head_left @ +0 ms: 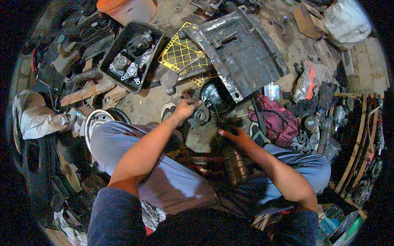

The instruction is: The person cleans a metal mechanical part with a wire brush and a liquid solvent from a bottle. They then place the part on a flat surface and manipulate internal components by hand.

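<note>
My left hand (185,110) is closed beside a round grey metal part (200,116) with a hole in its middle. Its fingers reach the part's edge, and what they hold, if anything, is hidden. To the right, my right hand (236,136) is held low between my knees, its fingers largely lost in dark shadow next to a dark mass. Just beyond both hands sits a round black basin (217,97) with a shiny inside. A hammer (169,79) lies past my left hand, its handle slanting away to the right.
A big grey metal panel (246,53) overhangs the basin and a yellow plastic crate (180,51). Left of these stands a black bin (107,61) of metal parts. A maroon cloth bag (276,121) lies right, a wheel rim (95,119) by my left knee.
</note>
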Action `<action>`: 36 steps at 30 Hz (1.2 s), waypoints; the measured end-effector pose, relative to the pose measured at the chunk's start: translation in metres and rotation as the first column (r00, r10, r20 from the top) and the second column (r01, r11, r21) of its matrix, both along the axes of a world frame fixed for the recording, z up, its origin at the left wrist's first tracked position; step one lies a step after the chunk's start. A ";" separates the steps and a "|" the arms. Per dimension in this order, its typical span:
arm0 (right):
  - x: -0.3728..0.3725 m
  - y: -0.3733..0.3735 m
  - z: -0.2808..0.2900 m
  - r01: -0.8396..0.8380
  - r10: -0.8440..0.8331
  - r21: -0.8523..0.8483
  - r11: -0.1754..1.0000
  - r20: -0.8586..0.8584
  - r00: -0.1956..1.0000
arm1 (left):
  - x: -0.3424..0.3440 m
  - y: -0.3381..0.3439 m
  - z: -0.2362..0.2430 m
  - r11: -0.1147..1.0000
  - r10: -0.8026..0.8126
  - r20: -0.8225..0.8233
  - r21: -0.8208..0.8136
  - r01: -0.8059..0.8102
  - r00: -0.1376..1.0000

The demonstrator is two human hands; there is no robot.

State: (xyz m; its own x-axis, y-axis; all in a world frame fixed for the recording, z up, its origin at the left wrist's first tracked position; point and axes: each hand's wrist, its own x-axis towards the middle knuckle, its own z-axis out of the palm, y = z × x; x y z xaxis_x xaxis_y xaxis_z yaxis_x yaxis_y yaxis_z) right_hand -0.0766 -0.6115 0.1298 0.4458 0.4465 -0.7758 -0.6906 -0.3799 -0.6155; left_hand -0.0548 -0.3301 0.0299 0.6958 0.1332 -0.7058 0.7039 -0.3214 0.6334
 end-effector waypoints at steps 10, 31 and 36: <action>0.003 0.010 0.017 -0.036 0.045 0.105 0.994 -0.093 0.995 | 0.018 -0.013 0.043 0.986 -0.047 0.019 -0.158 0.049 0.999; 0.004 0.007 0.051 0.023 -0.024 0.037 0.999 0.018 1.000 | 0.020 -0.019 0.043 0.926 -0.076 0.062 -0.366 0.094 0.995; 0.000 0.007 0.050 0.074 -0.079 0.076 0.994 0.066 0.995 | 0.022 -0.018 0.036 0.901 -0.047 -0.018 -0.432 0.035 0.999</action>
